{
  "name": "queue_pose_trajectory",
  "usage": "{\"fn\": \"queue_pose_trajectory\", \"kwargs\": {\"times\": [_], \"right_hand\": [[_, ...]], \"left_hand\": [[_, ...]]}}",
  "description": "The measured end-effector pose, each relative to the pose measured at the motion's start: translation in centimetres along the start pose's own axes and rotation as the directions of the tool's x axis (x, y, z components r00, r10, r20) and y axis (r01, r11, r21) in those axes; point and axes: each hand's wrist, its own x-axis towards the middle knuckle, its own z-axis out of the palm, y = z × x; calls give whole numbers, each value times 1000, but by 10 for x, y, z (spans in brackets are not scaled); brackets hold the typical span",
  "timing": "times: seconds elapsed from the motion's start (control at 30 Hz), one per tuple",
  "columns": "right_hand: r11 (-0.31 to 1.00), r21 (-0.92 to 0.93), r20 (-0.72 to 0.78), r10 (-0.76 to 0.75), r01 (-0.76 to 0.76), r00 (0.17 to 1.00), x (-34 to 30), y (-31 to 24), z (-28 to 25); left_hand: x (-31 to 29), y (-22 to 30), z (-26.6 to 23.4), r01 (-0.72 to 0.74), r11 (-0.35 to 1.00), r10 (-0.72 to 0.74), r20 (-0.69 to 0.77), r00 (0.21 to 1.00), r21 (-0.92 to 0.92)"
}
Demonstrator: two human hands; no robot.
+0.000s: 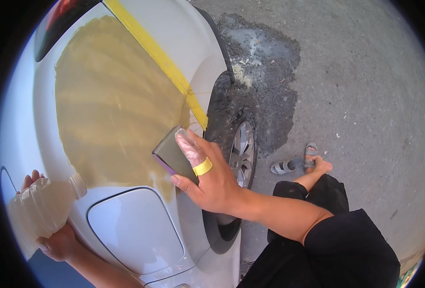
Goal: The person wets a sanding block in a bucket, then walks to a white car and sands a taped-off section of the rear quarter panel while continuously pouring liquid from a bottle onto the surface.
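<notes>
Your right grip (217, 185) is closed partway around a dark grey block (173, 152) with a purple edge, the thumb along its near side and a wrapped finger (190, 148) stretched over its top. That finger wears a clear covering, held at its base by a yellow band (203, 166). The block sits just beyond your fingertips, over the lower right margin of the tan patch (111, 105) on the white car body (193, 38); you cannot tell from this view whether its face is pressed against the surface.

Your left grip (61, 240) is curled around a clear plastic bottle (42, 209), thumb on the near side and fingertips showing past the far side. The bottle lies tilted, its neck (78, 186) pointing toward your right grip, with cloudy liquid inside.

Between your two grips, on the near side, is a closed fuel flap (135, 230). A yellow tape strip (155, 55) runs away beyond your right grip, and the wheel (242, 153) stands just to the right of it.
</notes>
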Motion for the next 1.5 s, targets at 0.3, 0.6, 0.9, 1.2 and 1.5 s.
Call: {"fn": "queue_pose_trajectory", "kwargs": {"times": [0.3, 0.6, 0.9, 1.2, 1.5], "right_hand": [[1000, 2, -67, -4, 4, 998, 23, 14, -1], [1000, 9, -56, -13, 14, 998, 49, 29, -12], [996, 24, -53, -87, 88, 995, 72, 41, -15], [950, -9, -22, -313, 313, 949, 21, 7, -4], [909, 17, 21, -416, 416, 909, 26, -3, 3]], "left_hand": [[-3, 1, 2, 6, 1000, -6, -43, 999, -1], [-1, 1, 4, -16, 1000, 16, -32, 999, 18], [-5, 1, 1, -11, 999, 10, -38, 999, -32], [-7, 4, 4, 1, 998, -4, -47, 999, -60], [-7, 7, 7, 35, 999, -36, -71, 997, -12]]}}
